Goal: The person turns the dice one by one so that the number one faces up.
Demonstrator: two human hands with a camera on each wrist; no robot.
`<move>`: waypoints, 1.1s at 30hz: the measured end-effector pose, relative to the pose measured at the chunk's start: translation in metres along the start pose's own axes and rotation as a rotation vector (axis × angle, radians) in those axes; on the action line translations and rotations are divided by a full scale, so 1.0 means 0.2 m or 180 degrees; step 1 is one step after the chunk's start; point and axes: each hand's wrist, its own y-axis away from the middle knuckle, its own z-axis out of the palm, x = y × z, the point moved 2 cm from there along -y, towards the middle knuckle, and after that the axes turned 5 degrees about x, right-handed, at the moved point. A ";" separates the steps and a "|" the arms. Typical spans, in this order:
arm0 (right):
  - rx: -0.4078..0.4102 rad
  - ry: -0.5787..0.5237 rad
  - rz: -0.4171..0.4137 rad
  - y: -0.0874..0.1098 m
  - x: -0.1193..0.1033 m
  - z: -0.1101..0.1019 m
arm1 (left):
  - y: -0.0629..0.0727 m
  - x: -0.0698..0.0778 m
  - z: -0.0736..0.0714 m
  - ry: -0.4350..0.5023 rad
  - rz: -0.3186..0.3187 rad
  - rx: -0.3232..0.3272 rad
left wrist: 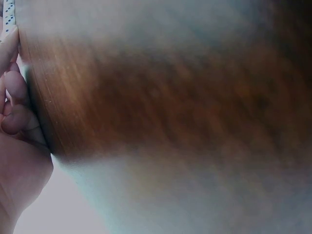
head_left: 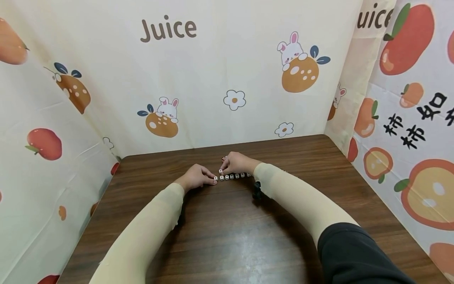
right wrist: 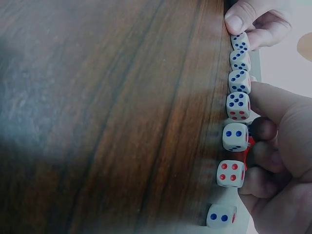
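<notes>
A row of small white dice (head_left: 232, 177) with blue and red pips runs across the table, the dice set side by side with narrow gaps. My left hand (head_left: 198, 176) pinches the white die (head_left: 215, 178) at the row's left end between thumb and forefinger. Just behind the row, my right hand (head_left: 237, 162) holds another white die (head_left: 220, 171) at its fingertips. In the right wrist view, a die with two blue pips (right wrist: 222, 216) is nearest, and the right hand (right wrist: 287, 146) hides its own held die. The left wrist view catches dice (left wrist: 9, 14) only at its upper-left corner.
A red die (head_left: 224, 158) shows behind my right hand, partly covered by it. The brown wooden table (head_left: 227, 236) ends at a printed cloth wall (head_left: 213, 71) behind, with more cloth at both sides. A small dark object (head_left: 257, 190) hangs under my right wrist.
</notes>
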 end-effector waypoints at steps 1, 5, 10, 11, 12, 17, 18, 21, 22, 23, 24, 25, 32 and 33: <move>0.0001 0.0000 0.0005 0.00 0.00 0.00 | 0.00 0.00 0.00 -0.0003 -0.0002 0.0001; 0.0015 -0.0008 0.0015 0.01 0.00 0.00 | 0.00 0.00 0.00 -0.0001 -0.0009 0.0009; 0.0101 -0.0270 0.0067 0.02 0.04 -0.03 | 0.00 0.00 0.01 0.0026 -0.0026 0.0014; 0.0120 -0.0367 0.0101 0.02 0.05 -0.04 | 0.01 0.00 0.01 0.0026 -0.0023 0.0014; 0.0157 -0.0465 0.0140 0.03 0.06 -0.05 | 0.01 0.00 0.01 0.0027 -0.0022 0.0015; 0.0425 -0.0740 0.0441 0.05 0.13 -0.13 | 0.00 0.00 0.00 -0.0030 0.0020 0.0023; 0.0508 -0.0758 0.0506 0.06 0.15 -0.15 | 0.00 0.00 0.00 -0.0039 0.0023 0.0022; 0.0721 -0.0844 0.0699 0.08 0.20 -0.17 | 0.00 0.00 -0.01 -0.0031 0.0012 0.0023; 0.0780 -0.0879 0.0757 0.08 0.21 -0.17 | 0.00 0.01 -0.01 -0.0023 0.0010 0.0022; 0.0830 -0.0911 0.0811 0.08 0.23 -0.17 | 0.00 0.01 -0.01 -0.0013 0.0001 0.0022; 0.0877 -0.0916 0.0854 0.09 0.24 -0.17 | 0.00 0.00 -0.01 -0.0007 -0.0005 0.0023; 0.0913 -0.0913 0.0898 0.09 0.25 -0.17 | 0.00 0.00 -0.01 -0.0001 -0.0010 0.0025; 0.1008 -0.0678 0.1041 0.10 0.26 -0.14 | 0.00 0.00 0.01 0.0006 -0.0033 0.0025; 0.1015 -0.0660 0.1046 0.09 0.26 -0.14 | 0.00 0.00 0.01 0.0004 -0.0030 0.0026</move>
